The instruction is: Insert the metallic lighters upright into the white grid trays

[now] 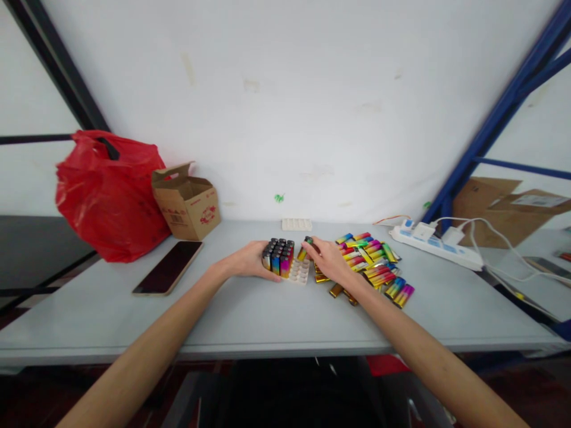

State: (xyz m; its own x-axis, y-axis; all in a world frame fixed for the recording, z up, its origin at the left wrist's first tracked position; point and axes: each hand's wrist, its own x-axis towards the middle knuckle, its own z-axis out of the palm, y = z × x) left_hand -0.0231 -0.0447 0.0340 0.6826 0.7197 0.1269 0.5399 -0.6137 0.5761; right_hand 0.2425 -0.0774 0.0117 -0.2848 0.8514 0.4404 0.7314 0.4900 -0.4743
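Observation:
A white tray [301, 271] with round sockets lies on the table, its left part filled by upright lighters [279, 257] with black tops and shiny coloured bodies. Curved around the left side of this block is my left hand [250, 260], its thumb along the near edge. My right hand [329, 260] pinches a yellow-green lighter [303, 252], black end up and slightly tilted, above the bare sockets. Whether the lighter's lower end touches the tray I cannot tell. Beside my right hand spreads a loose pile of metallic lighters [379, 276], partly covered by my forearm.
A second white tray [297, 224] lies near the wall. On the left are a phone [169, 268], an open cardboard box [191, 208] and a red plastic bag [111, 199]. A power strip [437, 248] with plugs and white cables sits at the right by a blue frame [495, 107].

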